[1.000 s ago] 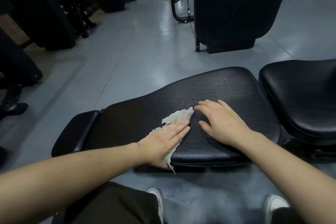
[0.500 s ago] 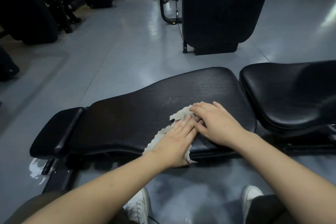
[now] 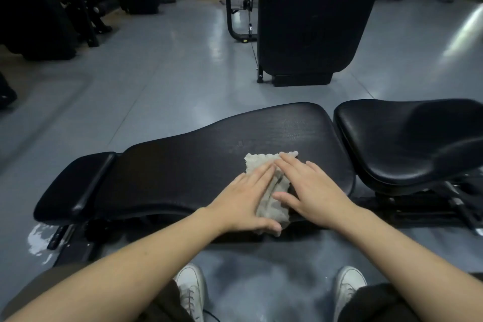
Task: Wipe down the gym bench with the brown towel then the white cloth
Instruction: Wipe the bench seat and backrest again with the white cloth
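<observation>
A grey, glossy gym floor runs under a long black padded vinyl bench. On the bench's near right part lies a pale, nubbly folded cloth, its near end draped over the pad's front edge. Much of the cloth is hidden beneath both hands. The left hand and right hand press flat on it, fingers straight. A separate black seat pad sits just right; dark machines behind are hard to make out.
</observation>
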`<state>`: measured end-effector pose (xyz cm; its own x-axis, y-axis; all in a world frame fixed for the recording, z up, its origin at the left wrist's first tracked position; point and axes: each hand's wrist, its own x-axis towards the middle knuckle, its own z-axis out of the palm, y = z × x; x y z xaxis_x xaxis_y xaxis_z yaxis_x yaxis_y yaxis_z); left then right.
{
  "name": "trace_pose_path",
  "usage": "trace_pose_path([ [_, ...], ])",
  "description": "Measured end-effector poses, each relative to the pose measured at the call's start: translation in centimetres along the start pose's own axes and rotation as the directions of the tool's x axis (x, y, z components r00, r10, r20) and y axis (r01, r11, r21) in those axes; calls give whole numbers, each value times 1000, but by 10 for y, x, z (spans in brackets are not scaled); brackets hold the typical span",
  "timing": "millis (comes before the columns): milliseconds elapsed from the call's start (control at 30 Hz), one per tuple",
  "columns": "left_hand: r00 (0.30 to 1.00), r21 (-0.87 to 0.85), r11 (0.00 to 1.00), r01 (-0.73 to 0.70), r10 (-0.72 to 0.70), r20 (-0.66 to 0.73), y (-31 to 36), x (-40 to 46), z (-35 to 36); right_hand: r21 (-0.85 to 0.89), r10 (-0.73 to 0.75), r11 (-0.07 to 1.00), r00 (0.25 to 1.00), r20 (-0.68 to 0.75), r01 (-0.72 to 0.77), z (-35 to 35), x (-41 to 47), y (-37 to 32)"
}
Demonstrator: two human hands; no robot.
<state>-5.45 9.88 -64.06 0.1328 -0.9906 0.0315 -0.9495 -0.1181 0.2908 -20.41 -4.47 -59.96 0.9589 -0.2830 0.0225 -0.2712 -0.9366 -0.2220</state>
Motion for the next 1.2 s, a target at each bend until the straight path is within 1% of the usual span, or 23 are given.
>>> trace_pose_path([
  [67, 997, 13, 998, 68, -69, 18, -14, -10, -1, -55, -3, 998, 999, 42, 6, 7, 2, -13],
  [133, 993, 48, 992, 113, -115, 30, -26, -21, -1, -158, -27, 987, 997, 73, 38, 20, 5, -23],
  [200, 987, 41, 987, 152, -154, 42, -36, -33, -1, -233, -20, 971, 990, 139, 52, 34, 10, -31],
  [300, 979, 28, 980, 197, -198, 49, -52, -47, -1, -294, -29, 954, 992, 122, 64, 50, 18, -41],
  [400, 975, 61, 974, 216, -219, 48, -69, -59, 3, -352, -59, 932, 994, 89, 86, 59, 25, -51],
  [500, 970, 84, 968, 235, -239, 36, -80, -66, 7, -370, -85, 922, 991, 106, 119, 62, 33, -59],
  [600, 963, 86, 960, 267, -269, 15, -82, -65, 11, -372, -63, 922, 991, 117, 103, 66, 40, -60],
  [700, 959, 113, 955, 273, -280, 48, -79, -60, 8, -389, -49, 917, 994, 100, 84, 71, 38, -57],
  [833, 944, 181, 942, 283, -307, 122, -73, -49, -3, -439, -55, 894, 995, 79, 85, 70, 26, -41],
  [933, 921, 193, 936, 294, -332, 205, -66, -38, -11, -447, -67, 890, 996, 65, 89, 63, 11, -18],
  [1100, 890, 109, 933, 344, -361, 279, -59, -21, -19, -453, -36, 890, 999, 38, 50, 42, -16, 28],
  [1200, 880, 108, 935, 336, -353, 317, -56, -10, -24, -428, -34, 903, 999, -3, 30, 28, -32, 62],
])
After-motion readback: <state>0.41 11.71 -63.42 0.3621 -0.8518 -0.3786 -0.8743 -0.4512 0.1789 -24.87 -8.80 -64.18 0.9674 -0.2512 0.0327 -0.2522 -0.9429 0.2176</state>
